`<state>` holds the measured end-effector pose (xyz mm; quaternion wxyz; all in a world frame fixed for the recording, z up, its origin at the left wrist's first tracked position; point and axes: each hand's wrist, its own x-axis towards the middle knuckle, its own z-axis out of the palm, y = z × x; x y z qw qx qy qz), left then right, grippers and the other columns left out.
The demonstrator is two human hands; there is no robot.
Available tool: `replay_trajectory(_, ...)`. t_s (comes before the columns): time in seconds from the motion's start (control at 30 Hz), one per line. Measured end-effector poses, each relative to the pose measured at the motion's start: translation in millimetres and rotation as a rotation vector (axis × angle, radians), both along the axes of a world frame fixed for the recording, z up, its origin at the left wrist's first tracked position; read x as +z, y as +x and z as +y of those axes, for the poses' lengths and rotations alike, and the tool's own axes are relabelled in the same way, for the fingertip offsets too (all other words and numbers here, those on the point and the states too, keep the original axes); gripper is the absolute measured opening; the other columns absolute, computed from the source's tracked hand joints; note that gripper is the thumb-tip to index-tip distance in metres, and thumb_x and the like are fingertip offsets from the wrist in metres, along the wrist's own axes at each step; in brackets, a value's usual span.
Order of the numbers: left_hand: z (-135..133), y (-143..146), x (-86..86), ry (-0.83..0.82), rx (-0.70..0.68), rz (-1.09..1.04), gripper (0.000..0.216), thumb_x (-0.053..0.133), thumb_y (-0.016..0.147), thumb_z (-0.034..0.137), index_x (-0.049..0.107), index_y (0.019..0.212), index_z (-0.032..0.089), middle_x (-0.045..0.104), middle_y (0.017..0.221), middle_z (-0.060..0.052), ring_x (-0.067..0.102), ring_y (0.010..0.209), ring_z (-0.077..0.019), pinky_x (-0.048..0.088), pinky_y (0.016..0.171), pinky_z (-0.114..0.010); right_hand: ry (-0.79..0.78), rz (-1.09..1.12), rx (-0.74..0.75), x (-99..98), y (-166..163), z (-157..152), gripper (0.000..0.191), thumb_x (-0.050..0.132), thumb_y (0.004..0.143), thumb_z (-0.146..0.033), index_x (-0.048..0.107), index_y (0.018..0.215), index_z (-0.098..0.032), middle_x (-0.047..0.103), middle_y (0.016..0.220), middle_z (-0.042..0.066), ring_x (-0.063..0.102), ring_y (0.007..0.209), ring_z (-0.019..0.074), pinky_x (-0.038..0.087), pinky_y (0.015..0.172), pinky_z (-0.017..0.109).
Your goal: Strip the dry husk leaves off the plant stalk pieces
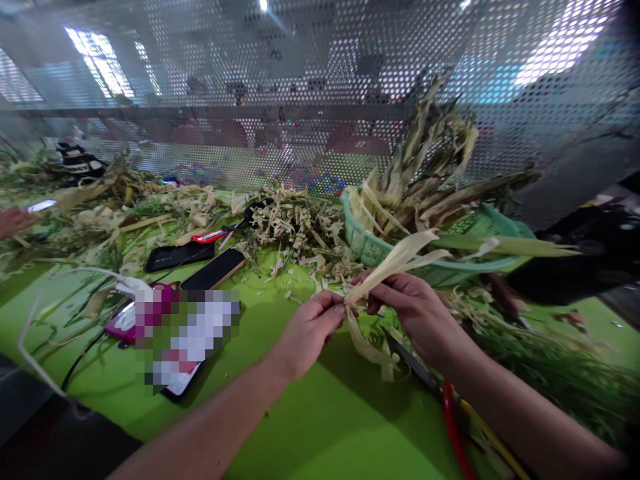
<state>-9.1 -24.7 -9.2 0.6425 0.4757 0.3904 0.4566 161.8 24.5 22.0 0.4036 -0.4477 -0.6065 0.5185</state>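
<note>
Between my two hands is a pale dry corn husk point(395, 263), gathered narrow at the pinch point, with one strip rising to the upper right and another hanging below. My left hand point(313, 330) pinches the gathered part with thumb and fingers. Just to its right, my right hand point(413, 307) has its fingers closed on the husk too. Under my right hand and forearm lie scissors point(410, 357) with red and yellow handles, their blades pointing up and left. A green plastic basket point(367, 237) holding long dried husks stands beyond my right hand.
Husk scraps point(300, 227) are heaped along a perforated metal screen point(300, 87). Left on the green table point(300, 427) lie a black phone point(213, 270), a red-handled cutter point(213, 235) and a magenta device with cables point(123, 323). Green grass-like strands point(560, 360) lie right. Another person's hand point(15, 220) is far left.
</note>
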Motion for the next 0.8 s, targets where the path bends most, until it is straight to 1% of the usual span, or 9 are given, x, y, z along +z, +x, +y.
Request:
replay_trajectory(0.1, 2, 1, -2.1, 0.006, 0.027, -0.012, 0.022, 0.052, 0.086, 0.038, 0.056, 0.088, 0.017, 0.038, 0.064, 0.003, 0.034, 0.059, -0.0092, 0.026, 0.057, -0.024, 0.042, -0.010, -0.034, -0.5, 2, 1, 0.031, 0.068, 0.074, -0.050, 0.066, 0.082, -0.019, 0.062, 0.075, 0.001, 0.051, 0.062, 0.0134, 0.043, 0.061, 0.027)
replay_trajectory(0.2, 5, 1, -6.5, -0.021, 0.077, -0.006, 0.024, 0.054, 0.084, 0.040, 0.055, 0.088, 0.017, 0.041, 0.065, 0.003, 0.036, 0.059, -0.0088, 0.027, 0.056, -0.024, 0.068, -0.027, -0.060, 1.4, 2, -2, 0.030, 0.069, 0.074, -0.048, 0.064, 0.082, -0.019, 0.061, 0.074, 0.001, 0.052, 0.063, 0.0134, 0.043, 0.060, 0.026)
replay_trajectory(0.33, 8, 1, -10.8, -0.032, 0.111, 0.007, 0.024, 0.054, 0.083, 0.041, 0.054, 0.088, 0.017, 0.044, 0.066, 0.003, 0.038, 0.058, -0.0082, 0.025, 0.054, -0.024, 0.123, -0.094, 0.024, 6.7, -4, -12, 0.024, 0.071, 0.074, -0.039, 0.065, 0.088, -0.020, 0.063, 0.079, 0.002, 0.055, 0.068, 0.0152, 0.043, 0.061, 0.026)
replay_trajectory(0.43, 8, 2, -9.6, -0.008, 0.089, 0.024, 0.022, 0.054, 0.084, 0.039, 0.052, 0.086, 0.017, 0.044, 0.063, 0.004, 0.038, 0.057, -0.0078, 0.026, 0.054, -0.024, 0.192, -0.147, 0.046, 8.2, -7, -18, 0.024, 0.073, 0.072, -0.037, 0.067, 0.089, -0.020, 0.064, 0.080, 0.003, 0.056, 0.068, 0.0161, 0.046, 0.063, 0.028)
replay_trajectory(0.5, 6, 2, -7.7, 0.014, 0.066, 0.035, 0.021, 0.053, 0.085, 0.037, 0.052, 0.085, 0.016, 0.045, 0.064, 0.003, 0.039, 0.058, -0.0078, 0.027, 0.056, -0.024, 0.176, -0.113, 0.045, 7.0, -9, -18, 0.024, 0.072, 0.074, -0.038, 0.068, 0.089, -0.020, 0.066, 0.083, 0.004, 0.060, 0.075, 0.0190, 0.049, 0.069, 0.031)
replay_trajectory(0.57, 5, 2, -6.0, 0.013, 0.060, 0.046, 0.021, 0.053, 0.085, 0.037, 0.053, 0.086, 0.016, 0.048, 0.065, 0.002, 0.040, 0.058, -0.0080, 0.027, 0.056, -0.024, 0.114, -0.047, 0.029, 4.9, -8, -17, 0.024, 0.071, 0.075, -0.039, 0.068, 0.091, -0.021, 0.069, 0.087, 0.004, 0.063, 0.085, 0.0218, 0.050, 0.077, 0.034)
replay_trajectory(0.63, 4, 1, -4.8, -0.007, 0.058, 0.048, 0.022, 0.052, 0.086, 0.038, 0.053, 0.086, 0.016, 0.051, 0.066, 0.002, 0.040, 0.058, -0.0078, 0.027, 0.055, -0.024, 0.049, 0.004, 0.009, 3.0, -7, -14, 0.025, 0.070, 0.076, -0.039, 0.069, 0.093, -0.021, 0.070, 0.089, 0.004, 0.064, 0.089, 0.0228, 0.050, 0.082, 0.036)
replay_trajectory(0.7, 3, 1, -4.0, -0.025, 0.049, 0.030, 0.022, 0.052, 0.086, 0.037, 0.053, 0.085, 0.016, 0.052, 0.066, 0.002, 0.040, 0.057, -0.0076, 0.026, 0.055, -0.024, 0.004, 0.026, 0.006, 1.6, -6, -12, 0.025, 0.070, 0.077, -0.039, 0.070, 0.092, -0.020, 0.071, 0.088, 0.005, 0.065, 0.086, 0.0224, 0.050, 0.081, 0.036)
replay_trajectory(0.8, 3, 0, -3.7, -0.028, 0.038, -0.012, 0.021, 0.053, 0.086, 0.036, 0.053, 0.085, 0.015, 0.053, 0.067, 0.001, 0.043, 0.059, -0.0078, 0.027, 0.055, -0.023, 0.008, 0.016, -0.006, 0.7, -4, -10, 0.024, 0.070, 0.077, -0.040, 0.071, 0.086, -0.018, 0.071, 0.083, 0.005, 0.064, 0.078, 0.0207, 0.049, 0.075, 0.033)
